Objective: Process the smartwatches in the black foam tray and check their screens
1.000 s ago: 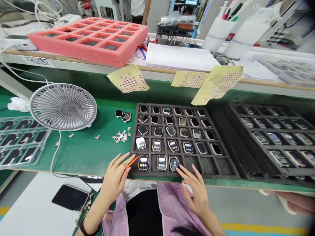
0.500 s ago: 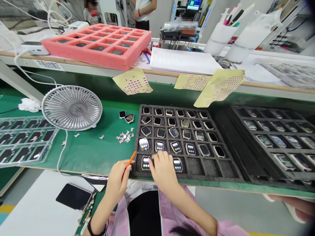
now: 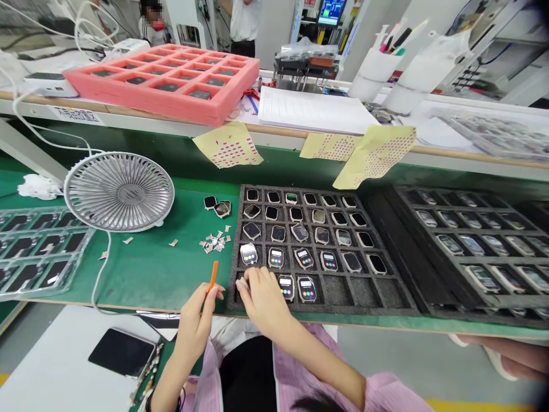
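Observation:
My left hand (image 3: 198,315) is closed around a thin orange stick (image 3: 213,276), which points upward just left of the dark foam tray (image 3: 360,300). My right hand (image 3: 266,300) lies over the tray's front left cell. Its thumb and fingers close on a smartwatch, of which only a small pale edge (image 3: 243,281) shows at the fingertips. Right beside that hand are two lit smartwatches, the nearer partly covered and the other smartwatch (image 3: 307,289) fully visible. In the row behind, several more have lit screens, among them a smartwatch (image 3: 275,258); those farther back are mostly dark.
Small pale pieces (image 3: 215,241) and two loose watches (image 3: 222,208) lie left of the tray. A fan (image 3: 124,191) and a clear plastic tray (image 3: 43,246) stand farther left. Another watch tray (image 3: 480,252) is at right. A pink foam tray (image 3: 214,111) rests on the shelf.
My right hand has moved left onto the front left cell, uncovering a lit watch beside it. My left hand has shifted slightly down and left, its orange stick now more upright.

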Demonstrator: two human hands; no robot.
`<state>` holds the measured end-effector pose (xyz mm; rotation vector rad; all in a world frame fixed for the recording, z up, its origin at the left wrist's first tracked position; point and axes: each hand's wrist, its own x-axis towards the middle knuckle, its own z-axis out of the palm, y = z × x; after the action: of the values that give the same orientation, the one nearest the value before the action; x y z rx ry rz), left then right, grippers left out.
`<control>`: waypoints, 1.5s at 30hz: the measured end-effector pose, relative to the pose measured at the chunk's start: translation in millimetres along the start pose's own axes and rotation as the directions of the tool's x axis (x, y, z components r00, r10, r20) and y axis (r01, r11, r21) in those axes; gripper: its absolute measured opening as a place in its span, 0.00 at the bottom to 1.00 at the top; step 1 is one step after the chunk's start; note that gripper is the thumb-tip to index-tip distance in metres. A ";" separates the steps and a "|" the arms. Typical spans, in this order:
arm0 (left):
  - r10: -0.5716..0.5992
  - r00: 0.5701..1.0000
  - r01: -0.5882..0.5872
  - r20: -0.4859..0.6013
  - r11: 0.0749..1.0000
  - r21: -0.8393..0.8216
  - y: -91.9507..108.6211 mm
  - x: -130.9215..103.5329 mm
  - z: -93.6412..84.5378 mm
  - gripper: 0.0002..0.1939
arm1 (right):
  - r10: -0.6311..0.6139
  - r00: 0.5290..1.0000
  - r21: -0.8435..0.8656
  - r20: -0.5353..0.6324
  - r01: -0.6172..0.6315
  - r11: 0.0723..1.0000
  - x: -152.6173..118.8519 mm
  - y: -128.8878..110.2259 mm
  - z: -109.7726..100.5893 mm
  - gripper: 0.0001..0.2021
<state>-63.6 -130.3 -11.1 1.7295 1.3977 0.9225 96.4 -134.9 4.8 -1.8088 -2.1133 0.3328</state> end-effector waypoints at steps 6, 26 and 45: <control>-0.197 0.969 0.225 0.146 0.951 -0.212 10.1 1.3 -2.0 0.23 | 0.091 0.996 0.595 0.000 -0.073 0.801 0.3 10.5 -1.9 0.12; -0.096 0.854 0.349 0.511 0.834 -0.427 38.6 -1.3 34.4 0.23 | 0.242 0.915 0.878 0.323 -0.194 -0.439 4.9 25.1 -38.0 0.13; -0.137 0.829 0.422 0.543 0.790 -0.445 38.8 2.5 33.4 0.26 | 0.052 0.928 0.773 0.370 -0.276 -0.571 6.4 17.6 -28.3 0.18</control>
<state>-16.0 -137.0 6.6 1.1450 0.8999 0.5747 122.9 -126.9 24.5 -0.6376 -0.3216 1.8149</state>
